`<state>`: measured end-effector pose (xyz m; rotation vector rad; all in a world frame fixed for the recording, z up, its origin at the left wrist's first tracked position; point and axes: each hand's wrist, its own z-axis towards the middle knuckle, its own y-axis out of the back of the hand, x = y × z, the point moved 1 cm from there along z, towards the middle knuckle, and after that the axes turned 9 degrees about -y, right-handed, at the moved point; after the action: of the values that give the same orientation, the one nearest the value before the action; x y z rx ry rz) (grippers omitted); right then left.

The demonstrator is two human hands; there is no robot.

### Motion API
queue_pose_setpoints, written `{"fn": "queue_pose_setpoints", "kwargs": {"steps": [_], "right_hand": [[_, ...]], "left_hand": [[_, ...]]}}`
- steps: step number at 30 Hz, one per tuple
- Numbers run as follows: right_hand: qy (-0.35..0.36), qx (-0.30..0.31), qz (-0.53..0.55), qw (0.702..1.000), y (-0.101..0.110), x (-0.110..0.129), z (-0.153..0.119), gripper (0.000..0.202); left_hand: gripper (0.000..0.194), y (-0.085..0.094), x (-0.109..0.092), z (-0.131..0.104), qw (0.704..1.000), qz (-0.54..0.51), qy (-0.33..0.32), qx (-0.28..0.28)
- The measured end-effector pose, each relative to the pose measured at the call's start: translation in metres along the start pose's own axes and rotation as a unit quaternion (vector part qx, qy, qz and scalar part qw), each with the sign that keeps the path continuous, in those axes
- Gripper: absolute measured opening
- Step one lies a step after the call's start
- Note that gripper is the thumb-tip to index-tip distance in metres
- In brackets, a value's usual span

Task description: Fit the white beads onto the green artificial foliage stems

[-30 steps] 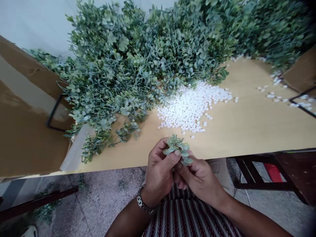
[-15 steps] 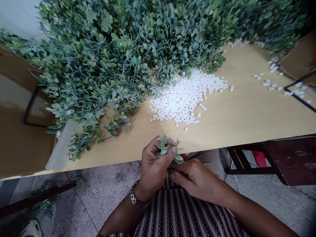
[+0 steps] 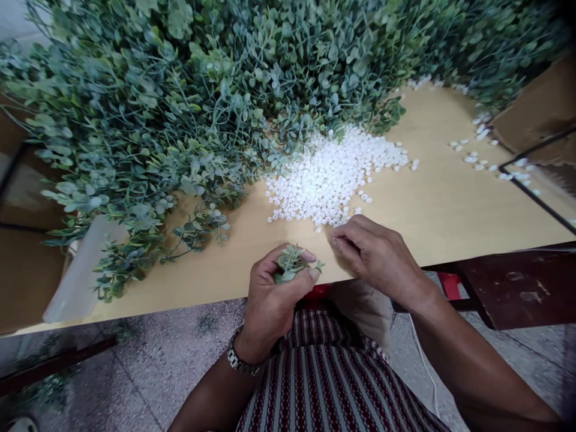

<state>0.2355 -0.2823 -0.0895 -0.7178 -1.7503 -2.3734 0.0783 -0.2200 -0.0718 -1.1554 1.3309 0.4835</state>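
Note:
My left hand [image 3: 276,294], with a metal-banded watch on its wrist, is closed around a small artificial leaf sprig [image 3: 290,262] just above the table's front edge. The sprig's leaves stick out between thumb and fingers; its lower part is hidden in the palm. My right hand [image 3: 375,255] is over the table at the near edge of a pile of small white plastic rings or beads [image 3: 324,180]. Its thumb and index finger are pinched together, and I cannot make out what is between them.
A thick heap of artificial green foliage [image 3: 216,102] covers the back and left of the table [image 3: 450,204]. Loose white pieces lie scattered at right, beside a cardboard box [image 3: 540,114]. Another cardboard box [image 3: 29,270] stands at left. A dark red stool [image 3: 522,288] is below right.
My right hand has left the sprig and moved up and right to the near edge of the white pile. My left hand still holds the sprig. The camera view has shifted slightly.

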Motion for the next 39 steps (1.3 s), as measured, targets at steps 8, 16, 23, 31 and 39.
{"fn": "queue_pose_setpoints", "kwargs": {"steps": [8, 16, 23, 31, 39], "right_hand": [[-0.137, 0.025, 0.447, 0.883, 0.007, 0.004, -0.015, 0.002], [-0.207, 0.08, 0.67, 0.708, -0.007, 0.016, -0.022, 0.008], [-0.205, 0.085, 0.679, 0.7, -0.004, 0.018, -0.022, 0.01], [-0.191, 0.113, 0.678, 0.7, -0.006, 0.012, -0.021, 0.007], [-0.183, 0.114, 0.671, 0.709, -0.007, 0.012, -0.022, 0.005]], "left_hand": [[0.006, -0.002, 0.005, 0.003, 0.999, 0.035, -0.018, 0.014], [0.008, -0.001, 0.016, 0.002, 0.989, 0.061, -0.101, 0.089], [0.009, -0.005, 0.015, 0.004, 0.978, 0.104, -0.151, 0.101], [0.009, -0.007, 0.01, 0.003, 0.978, 0.116, -0.145, 0.094], [0.009, -0.007, 0.007, 0.003, 0.969, 0.144, -0.17, 0.109]]}}
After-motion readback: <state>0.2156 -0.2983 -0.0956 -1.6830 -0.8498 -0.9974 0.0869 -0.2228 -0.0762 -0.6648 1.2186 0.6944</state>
